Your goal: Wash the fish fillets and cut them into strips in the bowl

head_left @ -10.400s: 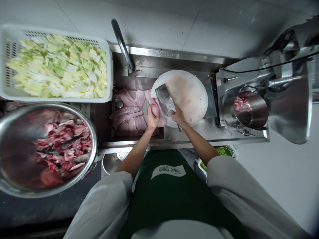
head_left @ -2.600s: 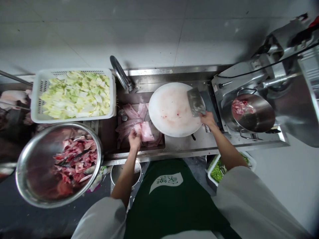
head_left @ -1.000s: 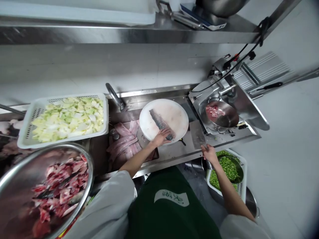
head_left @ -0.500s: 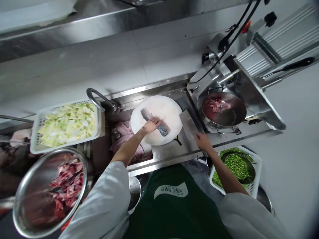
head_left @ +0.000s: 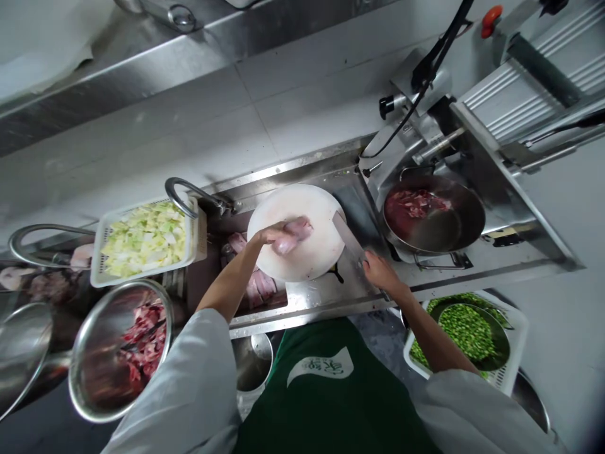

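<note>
My left hand (head_left: pixel 273 235) grips a pink fish fillet (head_left: pixel 295 231), lifted and folded over the round white cutting board (head_left: pixel 307 258). My right hand (head_left: pixel 378 271) holds the handle of a cleaver (head_left: pixel 347 233), whose blade stands on edge at the board's right rim. More pink fillets (head_left: pixel 258 284) lie in the sink left of the board, partly hidden by my forearm.
A white basket of chopped cabbage (head_left: pixel 144 241) sits left of the tap (head_left: pixel 189 192). A steel bowl of red meat scraps (head_left: pixel 125 350) is at lower left, a meat pan (head_left: pixel 432 214) stands under the slicer at right, and chopped greens (head_left: pixel 466 331) lie below the counter.
My left hand has lifted the fillet off the board and turned it pink side out. My right hand has raised the cleaver from flat on the counter to the board's edge.
</note>
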Demonstrator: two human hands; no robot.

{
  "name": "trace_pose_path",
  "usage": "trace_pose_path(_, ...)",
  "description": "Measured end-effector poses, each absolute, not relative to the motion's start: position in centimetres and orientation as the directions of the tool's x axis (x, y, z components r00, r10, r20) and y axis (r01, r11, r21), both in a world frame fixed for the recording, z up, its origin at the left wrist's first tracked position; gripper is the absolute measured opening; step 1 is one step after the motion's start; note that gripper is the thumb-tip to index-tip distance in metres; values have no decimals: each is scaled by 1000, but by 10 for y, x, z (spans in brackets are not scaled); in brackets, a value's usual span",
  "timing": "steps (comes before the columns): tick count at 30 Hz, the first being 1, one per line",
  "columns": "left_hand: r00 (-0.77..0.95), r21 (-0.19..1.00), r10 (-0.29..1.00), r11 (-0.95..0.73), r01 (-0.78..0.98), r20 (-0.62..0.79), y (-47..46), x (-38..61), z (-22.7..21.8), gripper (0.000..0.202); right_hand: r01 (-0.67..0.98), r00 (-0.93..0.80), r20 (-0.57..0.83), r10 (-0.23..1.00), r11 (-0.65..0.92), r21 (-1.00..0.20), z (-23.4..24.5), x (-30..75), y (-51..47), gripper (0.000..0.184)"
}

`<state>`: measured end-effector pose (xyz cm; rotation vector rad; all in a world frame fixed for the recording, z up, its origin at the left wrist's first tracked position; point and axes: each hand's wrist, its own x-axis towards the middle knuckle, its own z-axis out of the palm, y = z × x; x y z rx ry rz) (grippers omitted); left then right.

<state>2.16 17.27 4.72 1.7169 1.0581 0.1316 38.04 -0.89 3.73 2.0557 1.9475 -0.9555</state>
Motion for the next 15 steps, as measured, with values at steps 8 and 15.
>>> trace_pose_path(8,537,862,705,220,456,-464,194,43,67,91,946,-36,-529,848,-141,-290,47,365,7,33)
trace_pose_path(15,333,569,696,131,812,-636,146,7,16,76,953,-27,-561,828,-148,-265,42,368,11,34)
